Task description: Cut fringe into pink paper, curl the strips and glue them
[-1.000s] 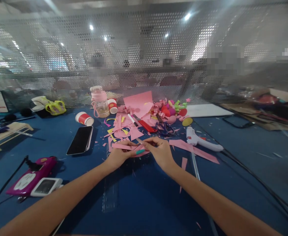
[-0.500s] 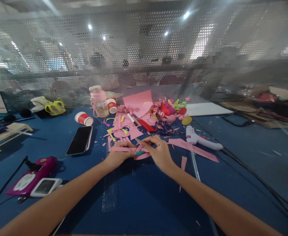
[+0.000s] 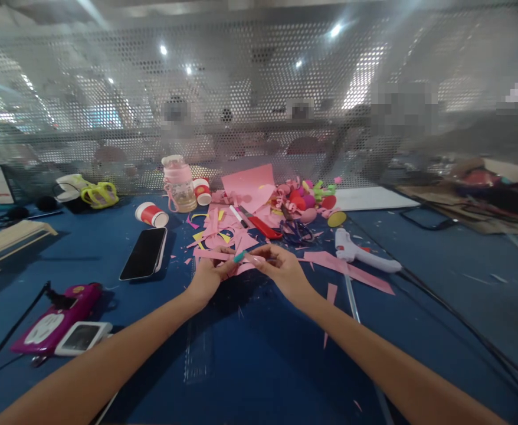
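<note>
While my left hand (image 3: 208, 277) and right hand (image 3: 285, 271) pinched narrow pink paper pieces (image 3: 210, 254), I figured light pressure avoided creases.

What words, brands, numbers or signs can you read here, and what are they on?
None can be read for certain.
Upright red-and-white cup beside the bottle: yellowish mark, too small to read.
Magenta case: white patch, no legible lettering.
White device with a dark screen: nothing legible.
Clear ruler-like strip: markings too faint to read.
</note>
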A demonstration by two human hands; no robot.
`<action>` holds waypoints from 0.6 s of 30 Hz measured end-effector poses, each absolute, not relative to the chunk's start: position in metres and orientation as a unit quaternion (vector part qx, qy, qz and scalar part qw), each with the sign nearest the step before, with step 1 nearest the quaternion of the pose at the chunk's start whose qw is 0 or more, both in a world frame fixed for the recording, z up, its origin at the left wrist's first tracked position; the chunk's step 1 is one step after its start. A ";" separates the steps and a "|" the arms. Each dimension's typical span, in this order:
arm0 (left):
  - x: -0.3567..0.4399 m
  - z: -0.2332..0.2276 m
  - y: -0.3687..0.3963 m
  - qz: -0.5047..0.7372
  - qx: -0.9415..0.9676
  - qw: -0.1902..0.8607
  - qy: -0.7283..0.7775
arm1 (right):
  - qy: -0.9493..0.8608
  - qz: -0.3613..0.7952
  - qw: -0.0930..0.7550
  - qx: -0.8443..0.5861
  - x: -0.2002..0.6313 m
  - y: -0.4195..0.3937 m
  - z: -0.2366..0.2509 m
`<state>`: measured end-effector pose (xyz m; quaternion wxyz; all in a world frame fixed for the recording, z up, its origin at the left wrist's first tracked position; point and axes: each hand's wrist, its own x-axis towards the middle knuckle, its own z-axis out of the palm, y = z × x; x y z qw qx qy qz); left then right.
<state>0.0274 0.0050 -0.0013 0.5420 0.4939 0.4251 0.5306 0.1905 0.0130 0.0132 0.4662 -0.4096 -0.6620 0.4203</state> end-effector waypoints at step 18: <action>0.027 0.003 0.004 0.618 0.380 0.583 0.365 | -0.722 0.336 0.456 -0.396 0.192 0.011 0.017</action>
